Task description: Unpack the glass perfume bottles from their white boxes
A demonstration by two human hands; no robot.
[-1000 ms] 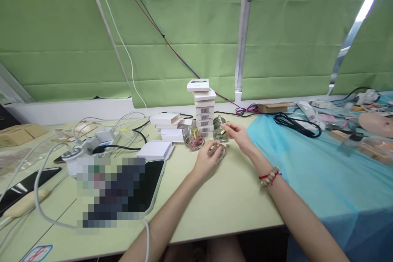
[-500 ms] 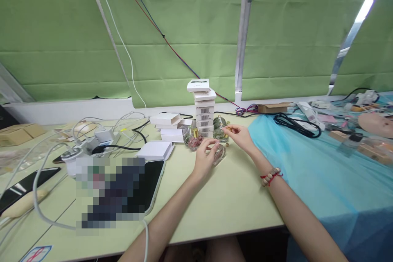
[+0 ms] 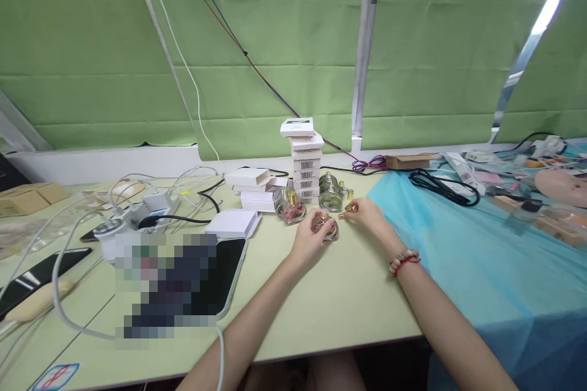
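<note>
My left hand [image 3: 308, 241] grips a small clear glass perfume bottle [image 3: 326, 227] that rests on the pale green table [image 3: 339, 299]. My right hand [image 3: 370, 215] lies low on the table just right of it, fingertips pinching a small gold cap [image 3: 349, 208]. Another small gold piece [image 3: 340, 215] lies on the table between the hands. Just behind stand a greenish glass bottle [image 3: 330, 193] and a pinkish glass bottle [image 3: 292, 208] with a gold top.
A tall stack of white barcoded boxes [image 3: 304, 162] and a lower pile [image 3: 253, 188] stand behind the bottles. A tablet [image 3: 228, 269], cables and chargers [image 3: 151, 204] crowd the left. A blue cloth [image 3: 477, 256] with a black cable [image 3: 443, 186] covers the right.
My right hand has come down from in front of the greenish bottle to the table surface with the gold cap. My left hand has stayed on the clear bottle, shifting its grip slightly.
</note>
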